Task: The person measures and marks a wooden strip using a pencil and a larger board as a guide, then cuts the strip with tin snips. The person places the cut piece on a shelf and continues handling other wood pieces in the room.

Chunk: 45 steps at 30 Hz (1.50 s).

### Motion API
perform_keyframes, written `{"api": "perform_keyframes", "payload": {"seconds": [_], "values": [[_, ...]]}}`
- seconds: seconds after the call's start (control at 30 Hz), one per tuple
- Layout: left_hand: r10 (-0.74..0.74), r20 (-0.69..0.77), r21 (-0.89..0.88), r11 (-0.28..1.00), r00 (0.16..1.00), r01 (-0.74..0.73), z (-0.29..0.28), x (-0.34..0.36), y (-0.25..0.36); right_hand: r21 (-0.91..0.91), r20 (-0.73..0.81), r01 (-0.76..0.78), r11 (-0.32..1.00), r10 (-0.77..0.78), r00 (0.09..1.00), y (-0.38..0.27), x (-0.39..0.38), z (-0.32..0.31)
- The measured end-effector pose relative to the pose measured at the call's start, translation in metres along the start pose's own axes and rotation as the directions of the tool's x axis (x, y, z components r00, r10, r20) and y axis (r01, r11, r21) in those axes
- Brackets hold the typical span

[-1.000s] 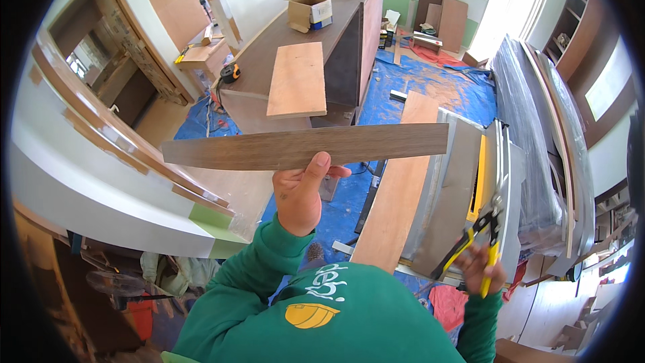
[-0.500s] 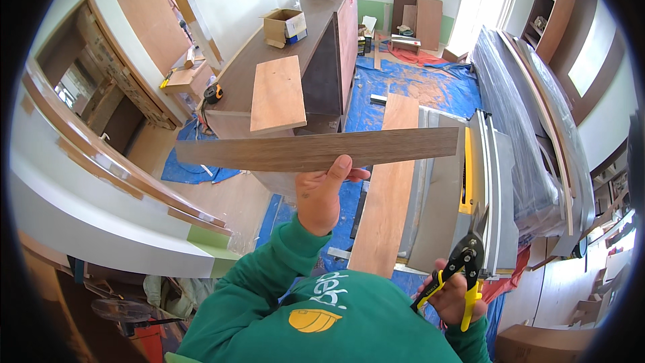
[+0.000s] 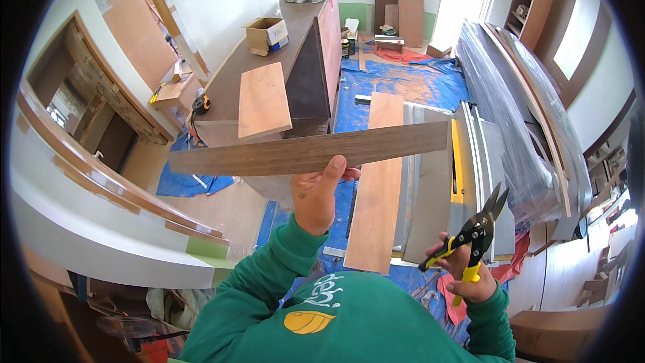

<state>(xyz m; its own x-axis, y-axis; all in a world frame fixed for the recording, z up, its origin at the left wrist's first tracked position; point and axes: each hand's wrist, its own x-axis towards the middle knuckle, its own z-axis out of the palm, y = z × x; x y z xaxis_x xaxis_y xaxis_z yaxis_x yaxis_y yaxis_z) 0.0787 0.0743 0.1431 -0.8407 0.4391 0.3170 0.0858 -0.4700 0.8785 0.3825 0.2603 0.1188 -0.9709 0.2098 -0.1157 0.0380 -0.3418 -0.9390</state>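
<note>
A long, thin strip of dark wood-grain veneer (image 3: 269,154) is held up in front of me, roughly level and slightly higher at its right end. My left hand (image 3: 317,191) pinches its lower edge near the middle, thumb on the near face. Low on the right, my right hand (image 3: 467,270) is wrapped round the yellow and black handles of a pair of tin snips (image 3: 480,232). The snips point up and to the right, their blades parted. They are apart from the strip.
Below the strip lies a long light plywood board (image 3: 378,208), beside a table saw (image 3: 430,195) with a yellow insert. A cabinet (image 3: 295,20) carries a cardboard box (image 3: 265,33), a tape measure (image 3: 201,103) and a plywood offcut (image 3: 264,99). Plastic-wrapped panels (image 3: 504,94) stand right; blue sheeting (image 3: 403,84) covers the floor.
My right hand has raised the snips and moved slightly right, and their blades now show clearly. The strip has tilted a little, its left end lower. The whole view has shifted slightly.
</note>
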Motion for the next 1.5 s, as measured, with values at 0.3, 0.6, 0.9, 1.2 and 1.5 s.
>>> {"api": "perform_keyframes", "payload": {"seconds": [0.3,0.6,0.9,1.2,1.5], "values": [[-0.051,0.06,-0.075,0.996,0.997,0.055,0.022,-0.01,-0.005,-0.028,-0.131,0.109,0.994,-0.111,0.985,0.049,0.013,0.031],[-0.131,0.066,-0.134,0.981,0.989,0.139,0.051,-0.021,-0.017,-0.388,-0.066,0.035,0.921,-0.065,0.996,0.047,0.022,0.051],[-0.145,0.047,-0.115,0.982,0.988,0.149,0.058,-0.032,-0.025,-0.324,-0.19,-0.01,0.946,-0.055,0.98,0.052,0.027,0.056],[-0.219,0.043,-0.107,0.969,0.975,0.223,0.062,-0.038,-0.033,-0.317,-0.205,-0.032,0.948,-0.035,0.978,0.049,0.026,0.053],[-0.319,-0.008,-0.153,0.937,0.948,0.314,0.067,-0.041,-0.036,-0.285,-0.198,-0.044,0.958,-0.013,0.98,0.053,0.024,0.05]]}}
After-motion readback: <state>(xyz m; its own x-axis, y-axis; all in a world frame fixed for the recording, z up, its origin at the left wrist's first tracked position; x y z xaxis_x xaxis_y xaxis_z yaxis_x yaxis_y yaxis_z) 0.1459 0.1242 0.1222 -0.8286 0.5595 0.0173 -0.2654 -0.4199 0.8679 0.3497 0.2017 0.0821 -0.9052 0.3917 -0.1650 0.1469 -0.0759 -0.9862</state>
